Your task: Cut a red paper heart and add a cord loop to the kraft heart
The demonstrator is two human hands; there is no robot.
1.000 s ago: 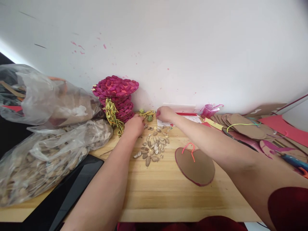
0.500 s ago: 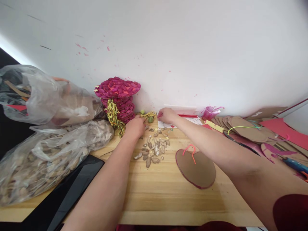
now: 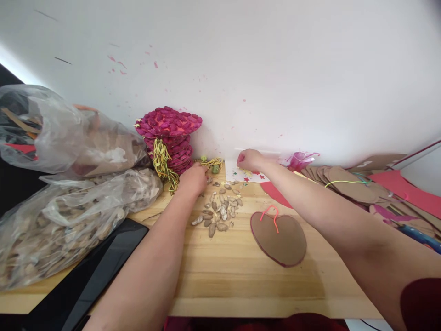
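Note:
At the back of the table, my left hand (image 3: 196, 178) rests beside yellow-green strings (image 3: 213, 162) and a small green ball (image 3: 215, 169); its fingertips are mostly hidden. My right hand (image 3: 250, 160) hovers over white paper (image 3: 230, 171) with small coloured stars, its fingers bent together, and what they hold, if anything, is too small to see. Peanut shells (image 3: 222, 214) lie scattered between my forearms. Nearer the front lies a round brown cardboard piece (image 3: 284, 241) with an orange loop. A stack covered in magenta shells (image 3: 170, 138) stands left of my left hand, yellow tassels hanging from it.
Plastic bags (image 3: 69, 211) of shells and scraps fill the left side, beside a black glossy panel (image 3: 99, 266). Cardboard discs (image 3: 354, 184), red sheets (image 3: 403, 188), a blue-handled tool (image 3: 418, 235) and a magenta-stained cup (image 3: 299, 161) are at right.
My right hand has moved right over the white paper, uncovering more of the stars. More of a red piece shows beside my right forearm. My left hand has stayed about where it was.

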